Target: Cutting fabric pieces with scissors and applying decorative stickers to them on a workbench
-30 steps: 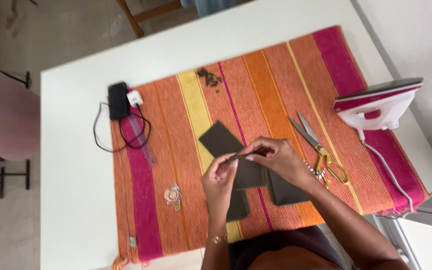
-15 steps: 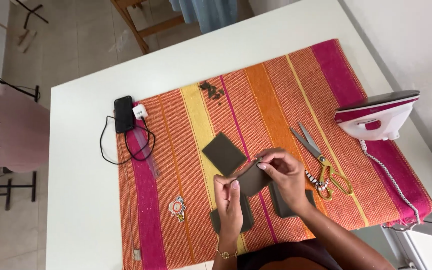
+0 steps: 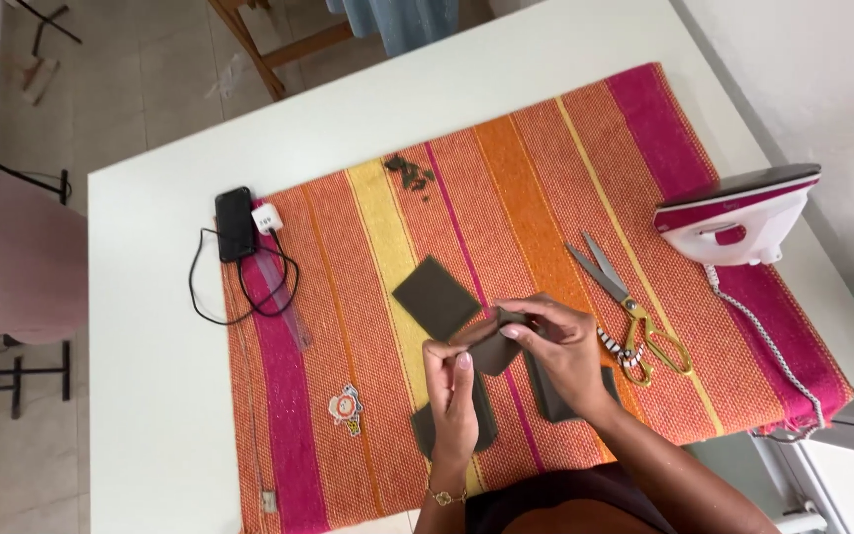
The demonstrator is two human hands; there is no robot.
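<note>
1. A black phone (image 3: 235, 223) with a white charger plug (image 3: 269, 218) lies at ten o'clock on the striped orange woven mat (image 3: 367, 297).
2. The left hand (image 3: 452, 396) pinches a small dark brown fabric piece (image 3: 494, 348), fingers closed on its edge.
3. The right hand (image 3: 567, 354) grips the same piece from two o'clock.
4. Gold-handled scissors (image 3: 629, 307) lie at three o'clock, just beside the right hand.
5. A white and pink steam iron (image 3: 738, 220) stands beyond them.

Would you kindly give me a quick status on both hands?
Left hand and right hand both pinching a dark fabric piece. Scissors lie beside the right hand, apart.
</note>
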